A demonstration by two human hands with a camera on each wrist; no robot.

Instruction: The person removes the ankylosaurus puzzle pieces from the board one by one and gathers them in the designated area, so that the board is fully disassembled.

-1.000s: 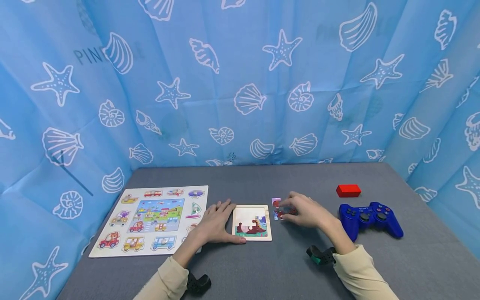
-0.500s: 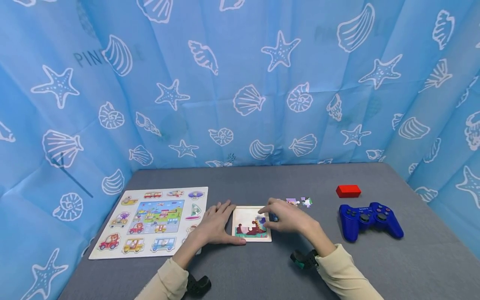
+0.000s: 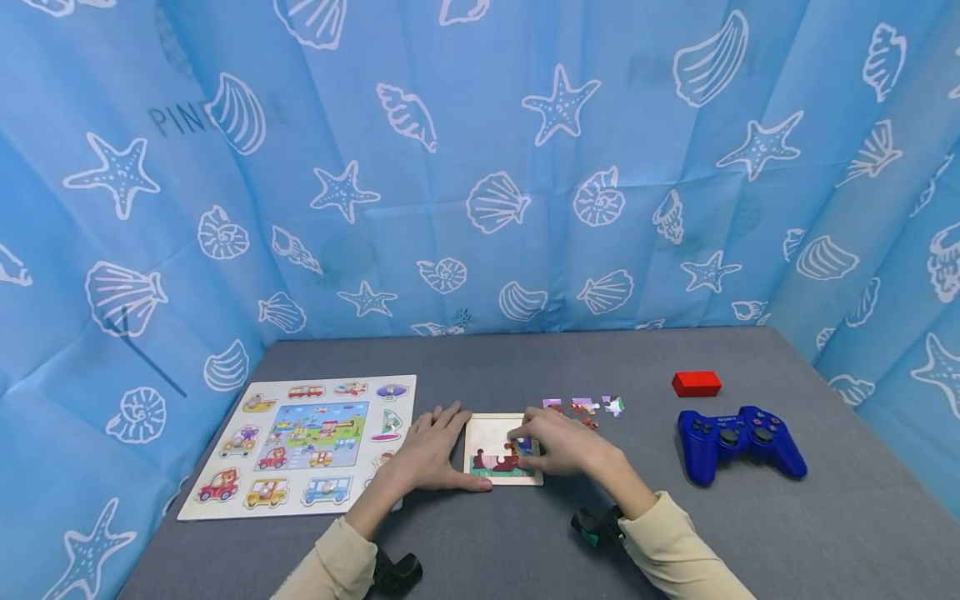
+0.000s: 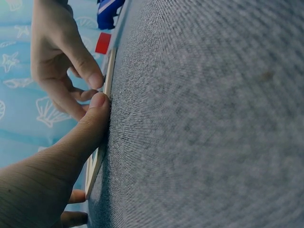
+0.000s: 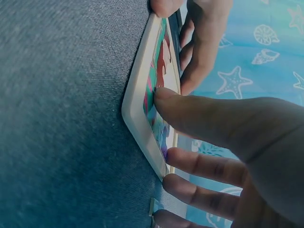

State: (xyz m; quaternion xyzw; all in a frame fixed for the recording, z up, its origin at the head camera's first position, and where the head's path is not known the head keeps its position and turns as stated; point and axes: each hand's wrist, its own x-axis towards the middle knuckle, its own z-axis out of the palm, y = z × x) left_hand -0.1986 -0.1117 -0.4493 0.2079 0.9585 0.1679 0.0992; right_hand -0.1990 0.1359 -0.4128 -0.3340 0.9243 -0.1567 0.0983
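A small wooden puzzle tray (image 3: 491, 427) with several jigsaw pieces in its lower and right parts lies before me. My left hand (image 3: 431, 450) is spread along its left side, fingers straight. Its thumb (image 4: 97, 102) touches the front edge near the left corner. Over the tray's right part, my right hand (image 3: 566, 442) bends down with thumb (image 5: 173, 107) and fingers on the pieces inside. It seems to pinch a brown-and-blue puzzle piece (image 3: 512, 447), largely hidden under the fingertips. Several loose puzzle pieces (image 3: 583, 406) lie beyond that hand.
A larger wooden vehicle puzzle board (image 3: 300, 492) lies at the left, partly behind the left forearm. At the right are a blue game controller (image 3: 738, 437) and a red block (image 3: 697, 383). A shell-patterned blue curtain (image 3: 480, 167) hangs behind the grey table (image 3: 825, 517).
My right hand has moved left from the loose pieces to the tray, bringing a puzzle piece from the pile. My left hand has stayed at the tray's left side.
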